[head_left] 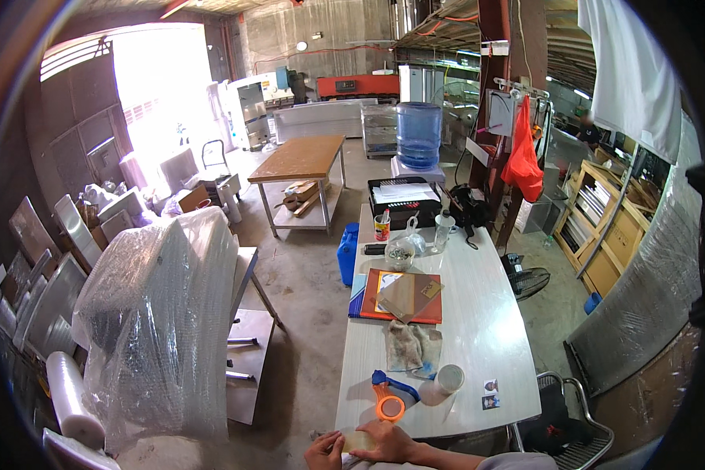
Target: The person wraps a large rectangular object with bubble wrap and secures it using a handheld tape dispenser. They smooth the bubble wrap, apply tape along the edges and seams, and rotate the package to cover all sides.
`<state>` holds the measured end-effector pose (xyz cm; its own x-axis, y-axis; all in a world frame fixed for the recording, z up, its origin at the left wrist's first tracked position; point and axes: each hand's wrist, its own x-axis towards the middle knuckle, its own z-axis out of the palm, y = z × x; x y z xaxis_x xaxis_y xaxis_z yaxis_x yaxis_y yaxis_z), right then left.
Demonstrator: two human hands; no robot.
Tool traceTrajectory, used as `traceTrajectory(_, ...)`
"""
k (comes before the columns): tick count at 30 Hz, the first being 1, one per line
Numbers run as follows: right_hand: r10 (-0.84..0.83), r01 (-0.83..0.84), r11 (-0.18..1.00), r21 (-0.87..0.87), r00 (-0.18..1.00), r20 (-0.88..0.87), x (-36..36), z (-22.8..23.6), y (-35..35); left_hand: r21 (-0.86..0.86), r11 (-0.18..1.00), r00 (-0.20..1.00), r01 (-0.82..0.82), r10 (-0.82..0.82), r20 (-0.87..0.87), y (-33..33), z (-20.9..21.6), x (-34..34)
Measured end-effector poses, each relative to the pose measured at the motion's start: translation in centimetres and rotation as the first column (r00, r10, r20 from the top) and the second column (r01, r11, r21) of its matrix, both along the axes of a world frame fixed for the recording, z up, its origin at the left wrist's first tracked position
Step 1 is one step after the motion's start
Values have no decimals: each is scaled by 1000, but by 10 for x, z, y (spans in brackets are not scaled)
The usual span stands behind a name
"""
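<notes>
At the table's near edge, my left hand (323, 452) and my right hand (388, 441) are closed on a pale, yellowish flat piece (358, 442) between them. Its exact kind is too small to make out. Just beyond my right hand lies a blue and orange tape dispenser (391, 406). A whitish cylindrical container (450, 379) stands to its right. Two small portrait photos (490, 394) lie farther right on the table. Behind the dispenser is a stained grey rag (413, 348), touching a red and blue folder (368, 295) with a clear rectangular plate (410, 298) on top.
The white table (486, 321) also bears a small tub (399, 255), a clear bottle (443, 229) and a black printer (403, 200) with papers. A metal chair (580, 415) stands at the right. Plastic-wrapped goods (149, 321) fill the left, beyond a brown-topped table (299, 158).
</notes>
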<state>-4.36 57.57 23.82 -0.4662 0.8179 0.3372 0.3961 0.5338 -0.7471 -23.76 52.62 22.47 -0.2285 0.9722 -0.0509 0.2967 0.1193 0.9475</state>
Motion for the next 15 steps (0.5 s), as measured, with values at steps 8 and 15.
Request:
traceTrajectory(8, 44, -43, 999, -13, 995, 89, -13, -16, 2, -111, 994, 1000, -14, 15, 7, -2, -10, -14)
traceTrajectory(15, 84, -98, 993, 67, 980, 179, -25, -27, 4, -316, 948, 989, 35, -78, -124, 1, -19, -31)
